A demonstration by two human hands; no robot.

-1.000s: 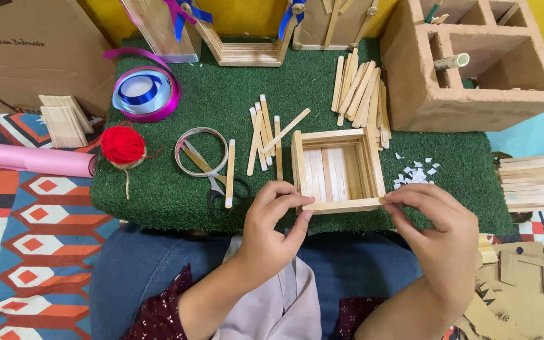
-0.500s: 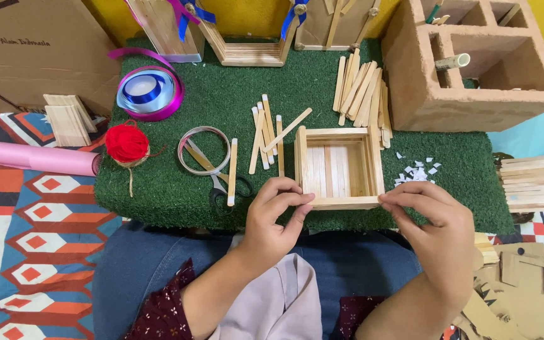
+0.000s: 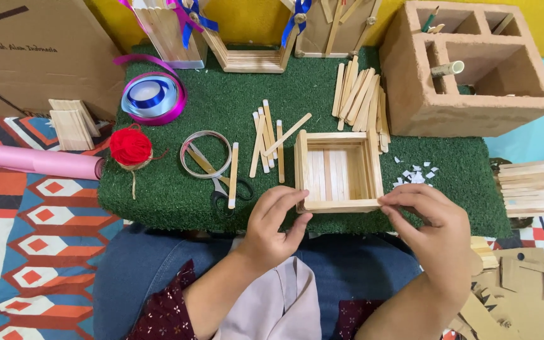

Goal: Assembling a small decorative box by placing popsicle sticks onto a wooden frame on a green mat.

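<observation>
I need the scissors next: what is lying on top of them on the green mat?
A silver ring and two wooden sticks lie across the scissors. Only parts of the blades and the dark handles show; where the blades cross is covered.

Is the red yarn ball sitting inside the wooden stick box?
No, the red yarn ball lies on the green mat, well left of the stick box, which holds nothing.
</observation>
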